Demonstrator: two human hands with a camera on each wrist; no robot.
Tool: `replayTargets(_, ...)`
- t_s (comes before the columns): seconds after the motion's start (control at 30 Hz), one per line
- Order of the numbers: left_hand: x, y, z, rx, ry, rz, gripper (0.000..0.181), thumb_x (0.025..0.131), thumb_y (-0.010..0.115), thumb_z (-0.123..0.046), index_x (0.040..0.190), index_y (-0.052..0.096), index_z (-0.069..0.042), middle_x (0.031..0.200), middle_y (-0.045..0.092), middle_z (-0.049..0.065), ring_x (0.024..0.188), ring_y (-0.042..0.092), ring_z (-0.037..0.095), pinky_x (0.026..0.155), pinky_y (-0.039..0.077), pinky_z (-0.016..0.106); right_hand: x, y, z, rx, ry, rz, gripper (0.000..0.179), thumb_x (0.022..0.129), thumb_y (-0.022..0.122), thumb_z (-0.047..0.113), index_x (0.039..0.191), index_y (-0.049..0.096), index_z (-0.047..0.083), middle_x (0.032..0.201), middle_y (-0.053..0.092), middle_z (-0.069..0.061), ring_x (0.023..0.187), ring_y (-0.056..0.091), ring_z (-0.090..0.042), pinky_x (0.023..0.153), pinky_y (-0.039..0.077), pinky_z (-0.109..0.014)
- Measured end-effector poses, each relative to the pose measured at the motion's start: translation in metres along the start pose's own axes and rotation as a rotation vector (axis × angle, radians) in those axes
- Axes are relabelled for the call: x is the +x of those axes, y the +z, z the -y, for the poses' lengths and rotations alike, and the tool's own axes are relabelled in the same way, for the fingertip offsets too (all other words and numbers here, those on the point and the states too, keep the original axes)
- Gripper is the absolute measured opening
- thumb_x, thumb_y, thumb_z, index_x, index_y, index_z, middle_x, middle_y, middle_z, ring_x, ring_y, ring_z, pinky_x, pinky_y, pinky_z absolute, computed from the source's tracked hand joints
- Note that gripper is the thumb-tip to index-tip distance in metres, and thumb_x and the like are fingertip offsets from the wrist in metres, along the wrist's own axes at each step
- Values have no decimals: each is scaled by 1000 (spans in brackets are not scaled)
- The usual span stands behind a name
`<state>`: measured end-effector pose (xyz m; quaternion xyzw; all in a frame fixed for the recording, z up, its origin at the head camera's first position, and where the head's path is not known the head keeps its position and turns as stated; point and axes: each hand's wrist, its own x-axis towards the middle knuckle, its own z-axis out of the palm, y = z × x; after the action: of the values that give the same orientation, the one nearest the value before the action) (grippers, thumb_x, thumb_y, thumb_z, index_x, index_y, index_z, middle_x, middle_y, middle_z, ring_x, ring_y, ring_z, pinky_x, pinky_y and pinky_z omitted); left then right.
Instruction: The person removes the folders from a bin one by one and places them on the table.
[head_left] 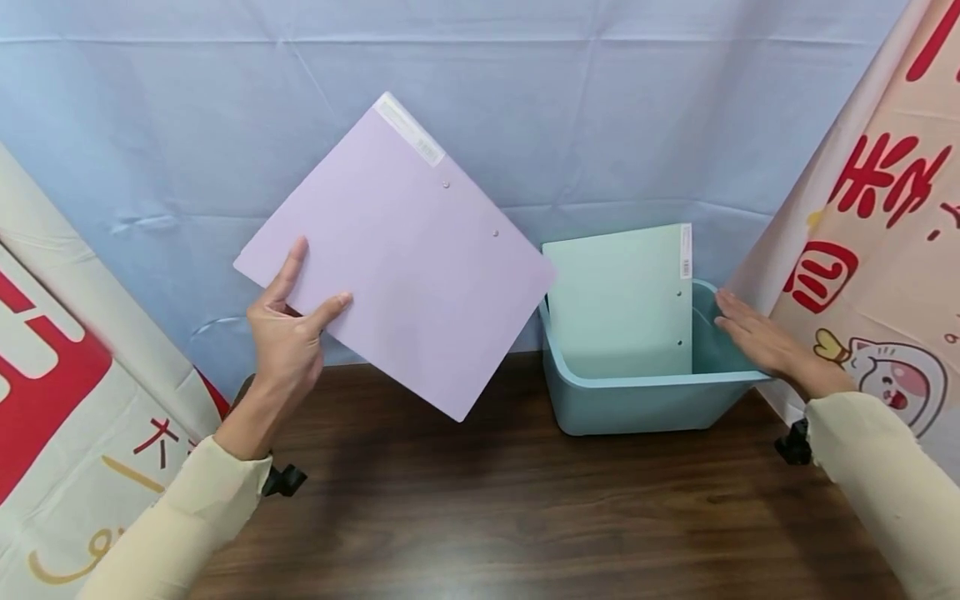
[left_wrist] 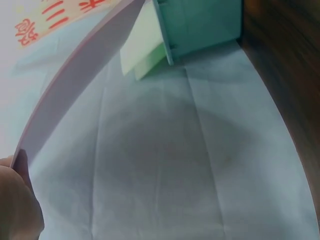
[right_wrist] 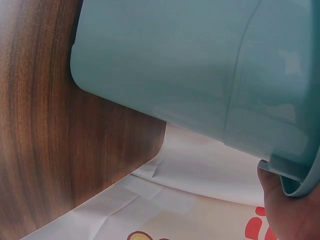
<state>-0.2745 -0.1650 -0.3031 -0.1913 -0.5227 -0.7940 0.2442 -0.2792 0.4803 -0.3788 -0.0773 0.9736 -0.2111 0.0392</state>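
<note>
My left hand (head_left: pixel 288 346) pinches the lower-left edge of a lilac file folder (head_left: pixel 420 267), its thumb on the near face. The folder is tilted in the air, with a white label and two rivets along its upper-right edge. To the right, a pale green file folder (head_left: pixel 622 304) stands inside a blue-green plastic bin (head_left: pixel 645 408). My right hand (head_left: pixel 761 337) holds the bin's right rim, with the thumb (right_wrist: pixel 270 180) outside under the lip. In the left wrist view, the lilac folder (left_wrist: pixel 80 85) appears nearly edge-on.
The bin stands on a dark wood tabletop (head_left: pixel 480 517). Light blue cloth (head_left: pixel 187 125) hangs behind, and printed banners with red characters flank both sides; the right one (head_left: pixel 862 242) is close to the bin.
</note>
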Motion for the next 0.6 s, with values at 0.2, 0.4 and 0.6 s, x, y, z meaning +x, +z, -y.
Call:
replayTargets(0.2, -2, -18, -17, 37, -42, 9, 89, 77, 67, 36, 152, 58, -11, 161, 50, 14, 137, 56, 26, 96, 58, 30, 0, 0, 0, 7, 6, -2, 71, 116, 25, 38, 166, -11, 2, 172, -12, -28, 157, -13, -53, 121, -2, -77)
replayTargets(0.4, -1, -35, -34, 41, -99, 26, 87, 77, 67, 37, 151, 59, -8, 164, 46, 14, 137, 56, 24, 95, 58, 29, -1, 1, -1, 13, 12, 3, 72, 116, 26, 38, 166, -11, 3, 172, -14, -28, 157, -13, -53, 121, -1, -78)
replayTargets(0.6, 2, -54, -46, 24, -150, 62, 88, 76, 65, 39, 151, 57, -5, 168, 40, 11, 133, 58, 21, 95, 58, 30, 0, 0, 0, 18, 7, 6, 72, 116, 27, 37, 166, -12, 3, 172, -13, -28, 157, -14, -53, 121, -2, -78)
